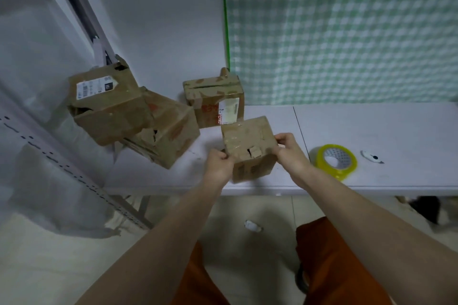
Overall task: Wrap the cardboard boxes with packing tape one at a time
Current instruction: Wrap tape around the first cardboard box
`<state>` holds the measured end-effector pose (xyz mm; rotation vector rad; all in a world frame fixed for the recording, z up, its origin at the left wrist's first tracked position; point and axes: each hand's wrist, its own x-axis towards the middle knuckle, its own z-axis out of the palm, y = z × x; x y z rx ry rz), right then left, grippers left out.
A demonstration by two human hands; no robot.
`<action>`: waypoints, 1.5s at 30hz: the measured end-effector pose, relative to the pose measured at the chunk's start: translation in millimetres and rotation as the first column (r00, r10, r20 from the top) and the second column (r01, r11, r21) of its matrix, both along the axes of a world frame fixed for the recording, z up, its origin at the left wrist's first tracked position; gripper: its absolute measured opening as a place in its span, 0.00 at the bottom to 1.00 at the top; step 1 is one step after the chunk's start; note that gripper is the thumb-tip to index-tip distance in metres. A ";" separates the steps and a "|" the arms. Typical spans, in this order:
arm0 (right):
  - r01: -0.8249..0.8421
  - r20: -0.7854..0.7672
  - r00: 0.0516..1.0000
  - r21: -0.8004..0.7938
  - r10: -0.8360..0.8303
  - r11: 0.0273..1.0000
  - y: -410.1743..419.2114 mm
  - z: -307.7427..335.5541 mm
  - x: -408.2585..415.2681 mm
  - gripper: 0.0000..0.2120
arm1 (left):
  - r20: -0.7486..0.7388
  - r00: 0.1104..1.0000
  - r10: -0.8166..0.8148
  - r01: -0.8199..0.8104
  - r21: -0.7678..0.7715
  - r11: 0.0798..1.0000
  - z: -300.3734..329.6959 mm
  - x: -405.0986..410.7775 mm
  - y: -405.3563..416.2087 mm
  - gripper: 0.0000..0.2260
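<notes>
Both hands are holding a small box (250, 146) on the white table (371, 126). The left hand (219, 164) and right hand (290, 153) are gripping its sides with curled fingers. The tape (336, 161) is sitting just to the right.

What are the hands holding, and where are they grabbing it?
Both hands hold the small cardboard box: left hand at its left edge, right hand at its right edge.

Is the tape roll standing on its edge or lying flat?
Lying flat: the tape roll rests on the table with its hole facing up.
</notes>
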<state>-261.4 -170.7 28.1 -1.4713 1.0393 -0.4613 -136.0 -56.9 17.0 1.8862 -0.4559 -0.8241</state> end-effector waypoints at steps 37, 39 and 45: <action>-0.199 -0.606 0.784 -0.448 -0.133 0.872 1.6 12.2 26.9 0.23 | 0.530 0.845 0.079 0.103 -0.305 0.947 -22.5 -32.4 -18.2 0.12; -0.230 -0.629 0.766 -0.461 -0.133 0.857 0.0 14.1 28.9 0.22 | 0.529 0.845 0.080 0.098 -0.300 0.949 -24.3 -31.9 -18.9 0.10; -0.209 -0.514 0.849 -0.534 -0.119 0.820 -0.8 5.7 21.3 0.09 | 0.497 0.865 0.074 0.084 -0.289 0.954 -25.4 -36.4 -24.0 0.07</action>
